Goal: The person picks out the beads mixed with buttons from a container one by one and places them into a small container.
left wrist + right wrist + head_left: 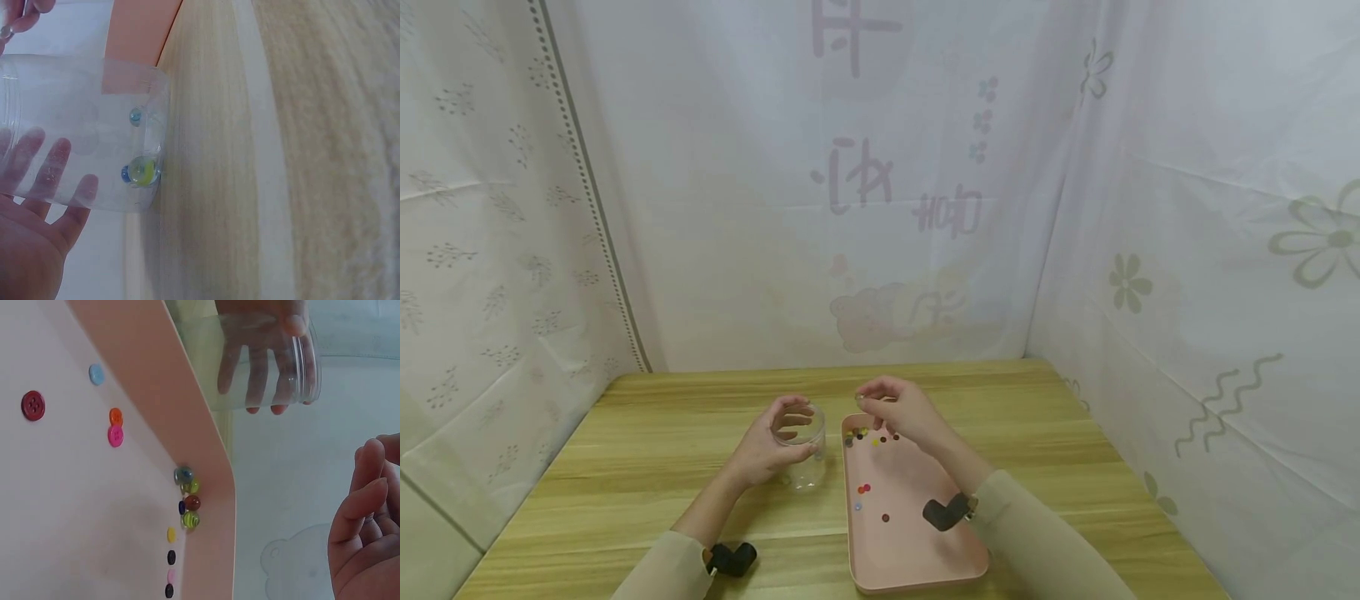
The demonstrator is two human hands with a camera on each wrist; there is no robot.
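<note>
My left hand (pixel 760 454) grips a clear plastic jar (pixel 807 473) that stands on the table, thumb on the near side and fingers round the far side. Inside the jar, near its bottom, the left wrist view shows a yellow-and-clear marble (pixel 144 171), a blue one (pixel 125 174) and a teal one (pixel 135 116). Up to the right of the jar's mouth, above the far end of a pink tray (pixel 917 575), my right hand (pixel 904 410) pinches a small clear marble (pixel 6 31) between thumb and fingertips. In the right wrist view the fingers hide it.
Several marbles (pixel 192 502) cluster in the tray's far left corner. Buttons lie scattered in it, among them a dark red button (pixel 33 405), a light blue button (pixel 96 374) and a pink button (pixel 115 435). Printed curtains (pixel 737 208) enclose the wooden table (pixel 625 467).
</note>
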